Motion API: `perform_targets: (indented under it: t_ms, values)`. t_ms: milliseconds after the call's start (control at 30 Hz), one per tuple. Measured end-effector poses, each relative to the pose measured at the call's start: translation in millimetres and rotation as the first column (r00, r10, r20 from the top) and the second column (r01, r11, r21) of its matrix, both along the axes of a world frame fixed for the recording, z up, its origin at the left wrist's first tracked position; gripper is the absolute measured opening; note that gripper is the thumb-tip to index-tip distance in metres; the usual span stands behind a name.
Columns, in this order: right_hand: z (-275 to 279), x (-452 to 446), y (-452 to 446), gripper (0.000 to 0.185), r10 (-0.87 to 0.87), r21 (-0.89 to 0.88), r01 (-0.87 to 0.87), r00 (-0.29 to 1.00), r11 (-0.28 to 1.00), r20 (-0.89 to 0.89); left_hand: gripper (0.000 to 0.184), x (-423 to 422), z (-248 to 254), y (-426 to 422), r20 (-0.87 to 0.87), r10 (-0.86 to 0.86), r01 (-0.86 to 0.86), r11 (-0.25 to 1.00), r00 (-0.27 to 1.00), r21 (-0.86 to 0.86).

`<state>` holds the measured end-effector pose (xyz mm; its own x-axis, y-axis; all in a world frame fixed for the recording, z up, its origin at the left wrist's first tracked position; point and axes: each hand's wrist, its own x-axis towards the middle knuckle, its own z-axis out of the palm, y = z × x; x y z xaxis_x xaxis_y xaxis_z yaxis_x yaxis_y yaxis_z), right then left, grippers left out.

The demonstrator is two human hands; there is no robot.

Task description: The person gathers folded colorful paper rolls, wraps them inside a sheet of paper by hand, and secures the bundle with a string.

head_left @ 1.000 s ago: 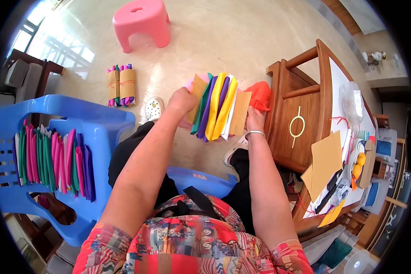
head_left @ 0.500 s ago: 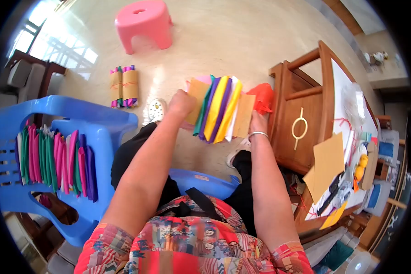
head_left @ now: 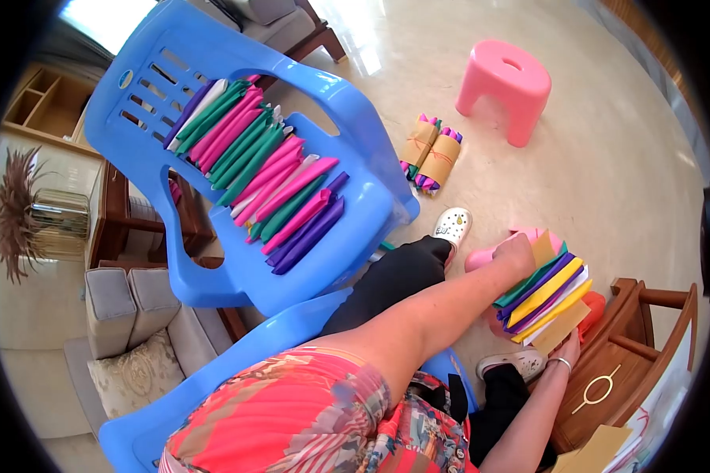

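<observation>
In the head view, my left hand (head_left: 516,256) is closed on one end of the brown paper (head_left: 562,327), and my right hand (head_left: 566,348) is at its other end, though I cannot tell how firmly those partly hidden fingers grip. The purple, green, yellow and white rolls (head_left: 546,292) lie side by side between my hands, with a red bag (head_left: 594,310) just beside the right one. More rolls line the blue chair (head_left: 355,221) to my left, and two tied bundles (head_left: 439,162) lie on the floor (head_left: 615,158) near a pink stool (head_left: 517,75).

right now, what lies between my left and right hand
In the head view, green, purple, yellow and white strips lie between your left hand and right hand, with brown paper showing at both ends.
</observation>
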<state>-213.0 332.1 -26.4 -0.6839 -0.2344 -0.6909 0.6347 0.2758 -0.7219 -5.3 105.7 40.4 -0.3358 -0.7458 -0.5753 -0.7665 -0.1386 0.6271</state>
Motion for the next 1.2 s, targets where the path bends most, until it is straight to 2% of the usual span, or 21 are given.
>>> perform_targets:
  t_ms: [67,167,233,300,400,500,600,700,800,900,1000,1033,1067,1100,1167,1200]
  values:
    - [10,6,-1,0.029,-0.015,0.026,0.015,1.000,1.000,-0.004,0.041,0,0,1,0.004,-0.007,0.007,1.000,1.000,-0.004]
    - [-5,-8,9,0.039,0.064,0.038,-0.065,0.998,0.997,0.026,0.042,1,0,1,0.009,-0.008,0.008,1.000,1.000,0.000]
    - [-13,-14,10,0.039,0.050,0.037,-0.051,0.998,0.998,0.027,0.042,0,5,-1,0.020,-0.001,0.000,0.998,1.000,0.060]
    - [-17,-16,12,0.038,0.027,-0.014,-0.027,0.999,1.000,0.043,0.042,2,7,0,0.024,-0.014,0.013,0.999,1.000,0.044]
    - [-12,-14,11,0.038,0.019,0.015,-0.020,0.999,1.000,0.045,0.042,3,8,1,0.027,-0.012,0.011,0.999,1.000,0.033]
    - [-3,-7,7,0.027,-0.001,0.005,0.001,1.000,1.000,0.026,0.043,5,9,1,0.022,-0.026,0.026,0.999,0.999,0.021]
    - [0,-5,6,0.028,0.006,0.005,-0.006,1.000,1.000,0.023,0.044,6,11,1,0.010,-0.034,0.033,0.999,0.999,0.025]
    - [-6,-10,8,0.039,0.035,0.043,-0.037,0.998,0.998,0.043,0.044,7,15,0,0.006,-0.018,0.018,0.999,1.000,0.035]
    - [-13,-15,12,0.038,0.034,0.044,-0.035,0.999,0.998,0.043,0.042,6,19,1,0.008,-0.008,0.007,0.999,1.000,0.053]
    - [8,4,0,0.029,-0.018,0.054,0.018,1.000,0.998,0.000,0.042,5,13,-1,0.008,0.004,-0.004,0.999,1.000,0.054]
    - [20,11,-4,0.029,0.039,0.026,-0.039,0.999,0.999,-0.002,0.040,5,3,-1,0.016,0.032,-0.033,0.998,0.999,0.056]
    - [13,11,-4,0.032,0.035,-0.072,-0.036,0.999,0.997,-0.005,0.039,2,3,0,0.006,0.033,-0.034,0.998,0.999,0.061]
    - [4,11,-6,0.035,0.032,-0.170,-0.032,0.999,0.985,-0.003,0.041,0,-29,1,-0.054,-0.019,0.015,0.997,0.998,-0.076]
    - [6,7,0,0.044,0.051,-0.120,-0.052,0.999,0.991,-0.009,0.041,-3,-28,0,-0.013,-0.102,0.100,0.990,0.995,-0.095]
    - [9,13,0,0.034,0.040,-0.063,-0.048,0.993,0.997,-0.115,0.041,0,-15,-2,0.065,-0.236,0.242,0.962,0.970,-0.126]
    - [12,19,-4,0.030,0.019,-0.037,-0.026,0.985,0.999,-0.169,0.041,1,-12,-1,0.084,-0.238,0.247,0.961,0.968,-0.125]
